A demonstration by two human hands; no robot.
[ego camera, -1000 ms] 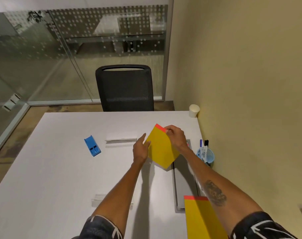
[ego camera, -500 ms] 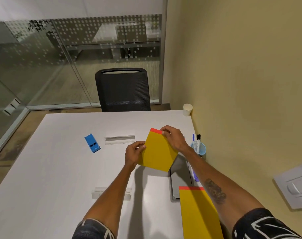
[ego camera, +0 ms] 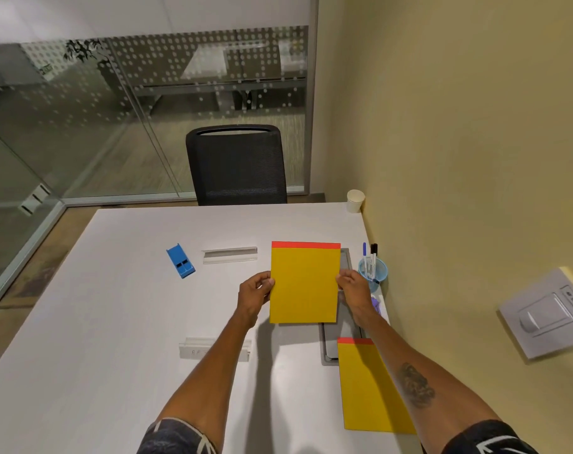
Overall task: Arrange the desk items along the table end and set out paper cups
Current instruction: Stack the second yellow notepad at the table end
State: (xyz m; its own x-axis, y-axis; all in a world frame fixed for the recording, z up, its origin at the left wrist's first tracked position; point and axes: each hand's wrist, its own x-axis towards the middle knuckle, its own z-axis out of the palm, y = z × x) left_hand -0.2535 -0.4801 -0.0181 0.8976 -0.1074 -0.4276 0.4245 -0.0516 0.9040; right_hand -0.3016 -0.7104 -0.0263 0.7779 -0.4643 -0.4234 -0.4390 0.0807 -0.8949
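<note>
Fingertips first: the left hand has its thumb on the face of the yellow pad at the left edge, with the fingers curled behind. The right hand pinches the opposite edge the same way, so both hands are holding it at about mid-height. The pad sits square, with its red strip at the far end, over the grey cable tray at the wall side of the table. It looks just clear of the surface, but I can't swear the near edge isn't touching.

My guess is it's light and thin, with enough backing that it doesn't droop. The side edges seem like the right place to hold it, since grabbing one corner would probably bend it. The cover looks smooth, so it'd likely slide easily once it's down.

Around it there's a second yellow pad lying nearer, partly under the right forearm. A blue pen cup is just beside the right hand, and one paper cup is in the far corner by the wall.
</note>
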